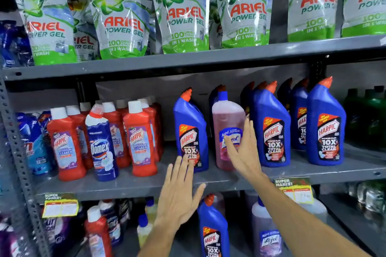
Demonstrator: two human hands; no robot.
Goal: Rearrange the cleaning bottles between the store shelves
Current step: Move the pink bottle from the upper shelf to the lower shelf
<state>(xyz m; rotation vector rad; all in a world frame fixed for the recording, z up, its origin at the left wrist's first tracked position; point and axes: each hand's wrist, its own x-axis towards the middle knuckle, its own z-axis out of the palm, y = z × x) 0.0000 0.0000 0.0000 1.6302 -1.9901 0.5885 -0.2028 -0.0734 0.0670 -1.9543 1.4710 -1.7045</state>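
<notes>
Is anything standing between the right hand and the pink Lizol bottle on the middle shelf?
Nothing visible does. The right hand is already at the front of the pink Lizol bottle, fingers spread over its label. The blue Harpic bottles stand to either side, not in front.

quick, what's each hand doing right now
Left hand: open, fingers spread, holding nothing.
Right hand: open, against the pink translucent Lizol bottle, no grip closed.

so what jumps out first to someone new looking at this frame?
The pink Lysol bottle on the middle shelf, the odd one among blue Harpic bottles, with the right hand open against its label. The left hand is spread open below it at the shelf edge. Above, white-and-green Ariel pouches fill the top shelf.
</notes>
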